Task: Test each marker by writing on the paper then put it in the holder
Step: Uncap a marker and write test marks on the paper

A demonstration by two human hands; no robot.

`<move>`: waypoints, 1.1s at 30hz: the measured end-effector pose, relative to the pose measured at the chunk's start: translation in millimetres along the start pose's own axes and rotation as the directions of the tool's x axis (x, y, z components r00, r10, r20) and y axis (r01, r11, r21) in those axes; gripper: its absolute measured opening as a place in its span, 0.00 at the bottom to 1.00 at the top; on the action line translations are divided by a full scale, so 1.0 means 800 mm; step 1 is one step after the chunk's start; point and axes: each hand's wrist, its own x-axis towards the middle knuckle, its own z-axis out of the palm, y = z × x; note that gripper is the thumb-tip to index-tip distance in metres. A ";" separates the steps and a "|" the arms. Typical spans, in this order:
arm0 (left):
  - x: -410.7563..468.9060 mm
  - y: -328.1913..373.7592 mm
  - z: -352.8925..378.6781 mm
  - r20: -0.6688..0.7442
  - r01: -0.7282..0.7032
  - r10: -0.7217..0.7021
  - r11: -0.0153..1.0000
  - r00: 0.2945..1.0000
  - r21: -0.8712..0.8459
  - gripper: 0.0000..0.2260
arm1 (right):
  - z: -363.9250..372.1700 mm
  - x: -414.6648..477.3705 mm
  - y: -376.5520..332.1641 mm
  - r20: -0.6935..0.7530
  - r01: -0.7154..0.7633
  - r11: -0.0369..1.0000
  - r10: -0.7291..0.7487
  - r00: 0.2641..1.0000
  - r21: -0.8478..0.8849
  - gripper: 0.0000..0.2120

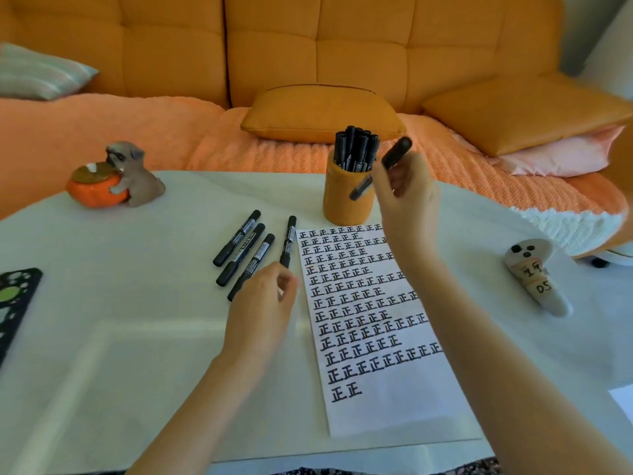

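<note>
1. Head view, right side: the right hand (406,190) is raised beside the orange holder (346,197), fingers closed around a black marker (397,153). The marker is tilted, its upper end above the hand, its lower end in front of the holder's wall.
2. The holder stands upright on the white worktop (137,320), at the far end of the paper (376,337). It carries a bunch of black markers (356,149), standing on end.
3. The paper lies flat, long side running away from the person. Rows of one repeated black character cover most of it; the near part is blank.
4. Left of the paper, four loose markers (245,250) lie side by side on the worktop, near to parallel.
5. The left hand (263,310) rests low at the near ends of those markers, fingers loosely curled. Whether it grips one cannot be told.
6. Other items on the worktop: a dog figurine hugging an orange bowl (113,180) at far left, a white ghost-shaped object (534,275) at right, a dark patterned item (17,296) at the left edge.
7. Behind the worktop: an orange sofa (274,46) with cushions.
</note>
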 end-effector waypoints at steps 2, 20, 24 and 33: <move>0.008 -0.002 0.003 -0.059 -0.012 0.016 0.998 0.998 0.059 0.05 | 0.010 0.027 0.008 -0.071 -0.003 1.000 0.003 0.997 0.009 0.06; 0.059 -0.007 0.028 -0.071 0.039 -0.019 0.957 0.997 0.288 0.19 | 0.057 0.080 0.061 0.123 -0.021 0.945 0.065 0.990 -0.325 0.21; 0.066 -0.007 0.031 -0.058 0.077 -0.062 0.944 0.996 0.321 0.16 | 0.061 0.080 0.072 0.149 0.038 0.895 0.032 0.988 -0.445 0.18; 0.051 -0.004 0.020 -0.118 0.059 -0.035 0.975 0.992 0.213 0.10 | 0.035 0.038 0.051 0.067 -0.123 0.956 0.146 0.987 -0.267 0.19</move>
